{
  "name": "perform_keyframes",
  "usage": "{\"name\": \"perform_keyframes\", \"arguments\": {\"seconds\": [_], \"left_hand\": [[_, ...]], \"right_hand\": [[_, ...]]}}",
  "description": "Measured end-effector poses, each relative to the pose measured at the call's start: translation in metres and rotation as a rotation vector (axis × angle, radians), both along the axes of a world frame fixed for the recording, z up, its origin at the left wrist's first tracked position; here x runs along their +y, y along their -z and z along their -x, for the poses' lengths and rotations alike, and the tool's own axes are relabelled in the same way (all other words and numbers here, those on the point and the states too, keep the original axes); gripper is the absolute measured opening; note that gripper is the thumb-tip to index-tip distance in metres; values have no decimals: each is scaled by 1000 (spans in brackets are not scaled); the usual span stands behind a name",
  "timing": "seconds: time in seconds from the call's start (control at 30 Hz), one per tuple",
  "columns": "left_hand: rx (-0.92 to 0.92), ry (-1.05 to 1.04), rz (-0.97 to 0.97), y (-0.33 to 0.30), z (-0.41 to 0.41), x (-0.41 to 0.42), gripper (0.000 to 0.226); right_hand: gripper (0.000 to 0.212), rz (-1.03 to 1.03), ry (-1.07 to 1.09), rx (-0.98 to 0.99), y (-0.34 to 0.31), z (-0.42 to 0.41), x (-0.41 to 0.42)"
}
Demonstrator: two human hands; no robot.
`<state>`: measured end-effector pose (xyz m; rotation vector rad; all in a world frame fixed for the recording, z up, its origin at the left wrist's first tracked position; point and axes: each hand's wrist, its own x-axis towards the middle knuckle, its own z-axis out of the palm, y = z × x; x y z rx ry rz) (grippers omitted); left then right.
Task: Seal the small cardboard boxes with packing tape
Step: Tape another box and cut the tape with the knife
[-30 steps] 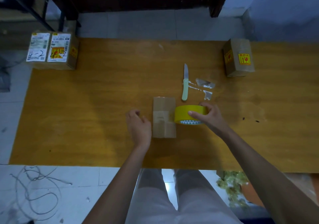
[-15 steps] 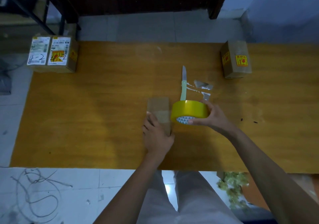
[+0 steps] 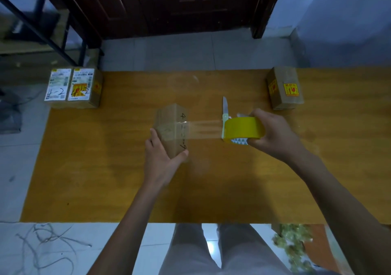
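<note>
A single head-worn camera is looking forward and steeply down from above the near edge of the wooden table (image 3: 211,190), taking in almost its whole top. It is facing the far side of the room, catching the tiled floor (image 3: 190,50) and a dark door (image 3: 179,5) beyond. Near the bottom of the view it is showing the wearer's legs (image 3: 211,253) and both forearms reaching in. The wide lens is bending the edges.

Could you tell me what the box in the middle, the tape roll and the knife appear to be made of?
Middle box: plain brown cardboard, matte, with handwritten marks.
Tape roll: yellowish clear plastic film; the pulled strip looks glossy and see-through, and the core seems printed card.
Knife: shiny blade, likely steel; pale green handle, probably plastic.
</note>
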<state>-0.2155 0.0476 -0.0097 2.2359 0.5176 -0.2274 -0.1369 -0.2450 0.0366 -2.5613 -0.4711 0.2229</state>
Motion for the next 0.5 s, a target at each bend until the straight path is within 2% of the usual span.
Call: {"name": "perform_keyframes", "arguments": {"seconds": [0.1,0.2,0.33,0.43,0.5], "left_hand": [[-21,-51,146,-13,-5,5,124],[2,-114,433,-32,-10,6,126],[-47,-153,745,-52,-16,4,81],[-19,-168,877,-59,-21,2,84],[-33,-164,958,-65,-23,0,72]], "right_hand": [[45,3,9,-22,-15,-4,6],[47,11,-4,-49,-29,-8,10],[47,3,1,-37,-39,-13,16],[43,-26,9,4,-39,-16,22],[41,-56,22,28,-39,-18,26]]}}
